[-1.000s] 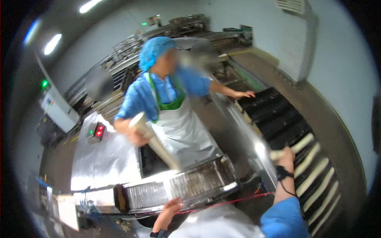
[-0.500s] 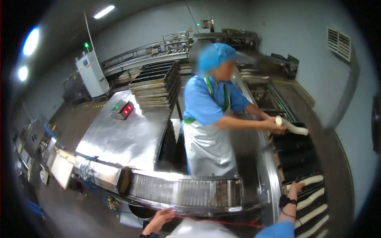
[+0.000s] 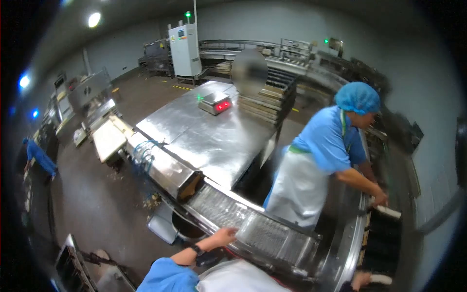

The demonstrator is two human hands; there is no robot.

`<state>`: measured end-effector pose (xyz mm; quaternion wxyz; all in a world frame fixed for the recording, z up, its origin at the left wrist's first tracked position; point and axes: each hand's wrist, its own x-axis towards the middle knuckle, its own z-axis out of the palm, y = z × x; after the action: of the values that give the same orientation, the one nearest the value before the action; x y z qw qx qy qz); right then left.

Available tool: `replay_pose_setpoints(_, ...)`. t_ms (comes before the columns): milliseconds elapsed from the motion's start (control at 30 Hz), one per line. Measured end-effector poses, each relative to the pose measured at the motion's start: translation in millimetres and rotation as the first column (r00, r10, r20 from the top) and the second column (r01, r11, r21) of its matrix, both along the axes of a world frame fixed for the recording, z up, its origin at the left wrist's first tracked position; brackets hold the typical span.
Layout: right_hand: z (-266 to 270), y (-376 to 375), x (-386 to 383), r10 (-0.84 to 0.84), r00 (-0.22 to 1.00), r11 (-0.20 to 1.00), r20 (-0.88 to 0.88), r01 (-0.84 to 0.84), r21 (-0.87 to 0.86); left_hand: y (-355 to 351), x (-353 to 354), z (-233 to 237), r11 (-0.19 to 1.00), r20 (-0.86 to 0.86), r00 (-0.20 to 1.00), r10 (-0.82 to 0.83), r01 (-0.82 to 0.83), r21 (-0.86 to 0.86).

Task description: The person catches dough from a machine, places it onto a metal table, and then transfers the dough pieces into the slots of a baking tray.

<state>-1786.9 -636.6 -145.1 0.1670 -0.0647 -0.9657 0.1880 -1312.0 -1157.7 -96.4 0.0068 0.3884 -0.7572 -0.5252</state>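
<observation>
My left hand [image 3: 224, 237] reaches over the near edge of the mesh conveyor [image 3: 231, 211], fingers stretched out and nothing in them. At the bottom right, my right hand [image 3: 361, 281] is at the end of a long white dough roll [image 3: 381, 279]. That hand is smeared and partly cut off by the frame edge, so I cannot tell whether it grips the roll. Under it lies a dark baking tray [image 3: 382, 248] on the side line. Further along, a co-worker's hand [image 3: 379, 198] is at another dough roll [image 3: 390, 212] over the trays.
A co-worker in a blue cap [image 3: 318, 146] stands beyond the conveyor, beside the side line's metal rail [image 3: 352, 243]. Behind the conveyor is a steel table [image 3: 194, 129] with a scale [image 3: 214, 103] and stacked trays [image 3: 265, 104]. A bin [image 3: 163, 224] stands below the conveyor at left.
My view has swung left. My left hand has come up to the conveyor edge. The co-worker has lowered a dough roll onto the trays and bends further over them.
</observation>
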Motion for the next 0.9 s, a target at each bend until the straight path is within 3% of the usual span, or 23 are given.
replay_pose_setpoints(33, 16.5, -5.3, 20.5, -0.060, 0.998, 0.997, 0.025, 0.059, 0.053, -9.0, -1.9, 0.2, 0.983, 0.053, 0.997, -0.059, 0.068, -0.173)
replay_pose_setpoints(67, 45.9, -19.5, 47.7, -0.048, 0.999, 0.997, 0.018, 0.047, 0.053, -19.3, -1.9, -3.0, 0.983, 0.046, 0.998, -0.047, 0.054, -0.173)
replay_pose_setpoints(133, 105.4, -55.7, 101.5, 0.136, 0.990, 0.989, -0.039, -0.133, 0.065, -39.6, -1.4, -13.5, 0.772, 0.051, 0.988, -0.147, 0.146, -0.619)
replay_pose_setpoints(167, 103.3, -57.4, 110.7, 0.141, 0.989, 0.988, -0.041, -0.139, 0.066, -51.9, -2.1, -18.8, 0.762, 0.097, 0.986, -0.137, 0.167, -0.626)
replay_pose_setpoints(200, 96.2, -55.0, 119.1, 0.226, 0.958, 0.974, -0.175, -0.221, 0.046, -59.4, -0.4, -12.5, 0.762, 0.095, 0.987, -0.132, 0.162, -0.627)
replay_pose_setpoints(233, 109.4, -68.4, 138.6, 0.298, 0.904, 0.953, -0.307, -0.302, 0.037, -67.6, 1.0, -1.6, 0.718, 0.194, 0.978, -0.079, 0.191, -0.670)
replay_pose_setpoints(267, 122.6, -86.7, 156.2, 0.295, 0.905, 0.954, -0.307, -0.299, 0.034, -73.9, 2.8, 4.9, 0.670, 0.289, 0.957, -0.024, 0.230, -0.706)
replay_pose_setpoints(300, 134.8, -100.9, 176.7, 0.348, 0.839, 0.924, -0.419, -0.382, 0.004, -89.3, 10.5, -19.3, 0.645, 0.265, 0.964, 0.003, 0.201, -0.737)
replay_pose_setpoints(333, 139.7, -100.3, 193.6, 0.372, 0.764, 0.896, -0.527, -0.444, -0.011, -100.2, 15.1, -19.5, 0.709, 0.315, 0.949, 0.022, 0.207, -0.674)
replay_pose_setpoints(367, 122.9, -88.5, 194.9, 0.368, 0.788, 0.915, -0.494, -0.402, 0.040, -112.5, 17.8, -16.4, 0.764, 0.369, 0.929, 0.028, 0.219, -0.607)
replay_pose_setpoints(400, 107.4, -79.2, 198.7, 0.336, 0.846, 0.934, -0.414, -0.357, 0.029, -116.4, 28.0, -23.8, 0.725, 0.312, 0.946, 0.087, 0.154, -0.671)
replay_pose_setpoints(433, 50.9, -52.5, 184.5, 0.304, 0.838, 0.949, -0.453, -0.306, 0.071, -118.1, 33.4, -12.4, 0.779, 0.384, 0.919, 0.094, 0.172, -0.603)
replay_pose_setpoints(500, 6.6, -26.4, 192.4, 0.255, 0.836, 0.967, -0.486, -0.230, 0.112, -111.7, 41.0, -1.2, 0.719, 0.305, 0.952, 0.002, 0.211, -0.662)
replay_pose_setpoints(567, 6.5, -34.5, 208.6, 0.138, 0.945, 0.976, -0.298, -0.181, -0.123, -118.5, 40.6, 0.4, 0.675, 0.290, 0.954, -0.075, 0.262, -0.690)
replay_pose_setpoints(633, 9.8, -39.9, 219.1, 0.093, 0.966, 0.967, -0.243, -0.145, -0.208, -130.2, 38.7, -0.9, 0.437, 0.135, 0.984, -0.119, 0.173, -0.882)
replay_pose_setpoints(667, 11.3, -39.1, 224.3, 0.081, 0.979, 0.950, -0.187, -0.133, -0.282, -140.9, 46.0, -10.6, 0.432, 0.144, 0.979, -0.146, 0.194, -0.881)
replay_pose_setpoints(733, 15.3, -40.8, 229.5, 0.069, 0.981, 0.952, -0.182, -0.119, -0.281, -169.3, 54.5, -33.4, 0.562, 0.287, 0.953, -0.091, 0.288, -0.776)
replay_pose_setpoints(767, 22.6, -47.7, 234.1, 0.100, 0.982, 0.936, -0.159, -0.147, -0.319, -167.7, 55.5, -11.9, 0.586, 0.391, 0.915, -0.097, 0.370, -0.721)
replay_pose_setpoints(800, 29.7, -55.9, 238.2, 0.131, 0.982, 0.917, -0.137, -0.173, -0.360, -159.9, 56.2, 4.4, 0.572, 0.395, 0.911, -0.117, 0.387, -0.723)
replay_pose_setpoints(833, 54.1, -74.3, 248.7, 0.126, 0.989, 0.888, -0.075, -0.146, -0.436, -150.8, 54.7, 18.2, 0.485, 0.447, 0.890, -0.089, 0.431, -0.761)
replay_pose_setpoints(867, 43.7, -70.6, 250.5, 0.104, 0.992, 0.888, -0.070, -0.125, -0.442, -147.2, 51.7, 25.0, 0.394, 0.493, 0.869, -0.054, 0.472, -0.789)
replay_pose_setpoints(900, 32.0, -69.3, 246.8, 0.173, 0.984, 0.787, 0.042, -0.112, -0.607, -154.1, 50.9, 7.2, 0.349, 0.509, 0.853, -0.117, 0.515, -0.783)
